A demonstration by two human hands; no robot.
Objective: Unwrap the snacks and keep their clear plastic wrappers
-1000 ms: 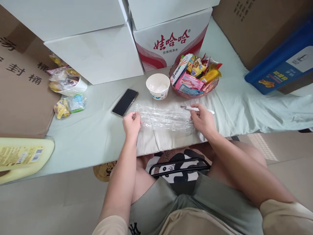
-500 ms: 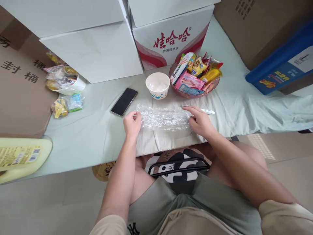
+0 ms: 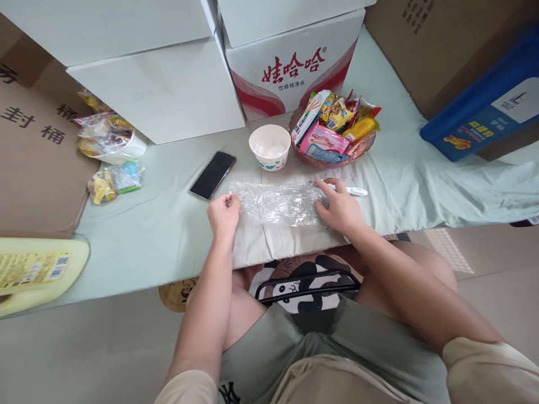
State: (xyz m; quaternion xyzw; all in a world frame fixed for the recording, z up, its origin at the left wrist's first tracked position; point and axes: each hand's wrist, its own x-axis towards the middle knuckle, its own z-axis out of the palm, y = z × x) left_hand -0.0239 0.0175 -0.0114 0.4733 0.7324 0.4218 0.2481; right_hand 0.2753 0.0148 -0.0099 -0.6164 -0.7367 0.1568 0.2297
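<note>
A crinkled sheet of clear plastic film (image 3: 275,203) lies across the cloth-covered table in front of me. My left hand (image 3: 224,213) is closed, pinching the film's left end between thumb and fingers. On the right end, my right hand (image 3: 340,206) rests with its fingers spread, touching the film. Partly under that hand is a slim white tool (image 3: 357,191), perhaps a pen or cutter; its kind is hard to make out. Just beyond the film stands a white paper bowl (image 3: 270,147) with blue print, something clear or whitish inside it.
Beside the paper bowl is a pink glass bowl (image 3: 332,160) heaped with packaged snacks. A black phone (image 3: 213,175) lies left of the film. White cartons (image 3: 290,73) stand behind. Snack packets, a yellow bottle (image 3: 42,269) and a blue container (image 3: 475,120) sit farther out.
My right hand has shifted slightly left along the film, its fingers spreading a little. My left hand still pinches the other end. The whole view has moved slightly.
</note>
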